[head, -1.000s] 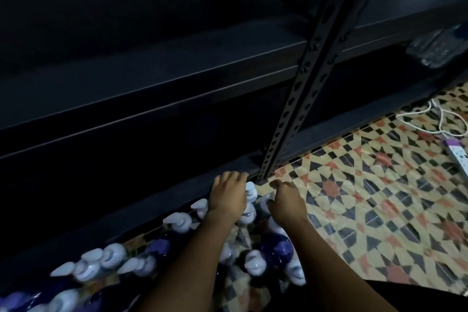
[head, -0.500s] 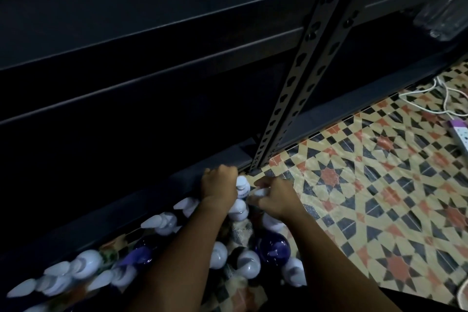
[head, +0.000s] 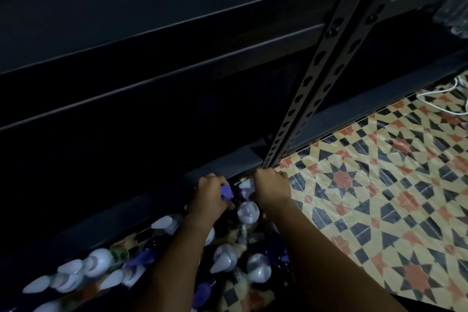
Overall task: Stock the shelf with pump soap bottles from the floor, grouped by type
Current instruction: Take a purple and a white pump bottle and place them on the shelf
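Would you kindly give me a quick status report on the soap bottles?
Left hand grips purple pump top. Right hand curled on white pump bottle. Both low on floor. Shelf upright close ahead.

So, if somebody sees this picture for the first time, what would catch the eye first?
Probably the two hands at lower centre: the left hand grips a purple pump top, and the right hand grips a white one. Next, the cluster of pump bottles on the floor at lower left, before the dark shelf. The bright patterned floor fills the right side.
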Demonstrator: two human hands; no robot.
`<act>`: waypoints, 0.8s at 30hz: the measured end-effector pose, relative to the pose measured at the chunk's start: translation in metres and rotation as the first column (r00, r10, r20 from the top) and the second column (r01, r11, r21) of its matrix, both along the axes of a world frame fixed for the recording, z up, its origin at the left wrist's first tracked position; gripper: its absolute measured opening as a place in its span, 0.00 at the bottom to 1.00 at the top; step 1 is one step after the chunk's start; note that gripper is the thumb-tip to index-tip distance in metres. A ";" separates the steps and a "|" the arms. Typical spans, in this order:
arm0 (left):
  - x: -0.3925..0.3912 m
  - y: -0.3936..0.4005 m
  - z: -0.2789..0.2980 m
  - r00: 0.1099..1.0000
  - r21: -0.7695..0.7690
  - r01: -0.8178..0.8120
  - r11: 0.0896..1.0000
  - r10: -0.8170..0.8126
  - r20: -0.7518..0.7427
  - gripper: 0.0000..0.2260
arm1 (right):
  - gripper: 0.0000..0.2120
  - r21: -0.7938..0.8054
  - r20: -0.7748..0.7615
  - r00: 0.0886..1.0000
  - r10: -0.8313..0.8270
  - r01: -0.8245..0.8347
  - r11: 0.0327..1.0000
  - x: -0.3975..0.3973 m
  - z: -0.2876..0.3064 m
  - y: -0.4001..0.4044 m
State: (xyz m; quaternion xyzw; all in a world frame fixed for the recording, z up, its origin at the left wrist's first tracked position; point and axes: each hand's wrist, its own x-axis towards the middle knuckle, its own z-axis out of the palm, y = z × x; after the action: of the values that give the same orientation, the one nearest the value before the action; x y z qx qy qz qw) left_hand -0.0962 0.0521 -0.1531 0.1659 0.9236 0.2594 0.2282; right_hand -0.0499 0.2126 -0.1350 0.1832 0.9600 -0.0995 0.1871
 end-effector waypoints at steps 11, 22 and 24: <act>0.000 -0.010 0.024 0.991 0.157 -0.036 0.987 0.056 -0.124 0.20 | 0.15 -0.055 -0.131 0.991 0.023 -0.030 0.998 0.002 0.041 0.009; 0.037 -0.058 0.152 0.951 0.640 -0.277 0.716 0.300 0.076 0.16 | 0.08 -0.529 -0.504 0.852 -0.139 -0.177 0.830 0.068 0.156 -0.001; 0.048 -0.065 0.174 0.927 0.689 -0.346 0.637 0.346 0.145 0.15 | 0.07 -0.600 -0.513 0.834 -0.203 -0.180 0.779 0.083 0.174 -0.009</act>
State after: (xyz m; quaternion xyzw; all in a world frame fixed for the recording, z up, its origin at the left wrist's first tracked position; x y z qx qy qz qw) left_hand -0.0484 -0.0126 0.0210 0.0604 0.7686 0.6301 0.0932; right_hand 0.0331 0.2038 0.0389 0.0800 0.8819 -0.4621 -0.0479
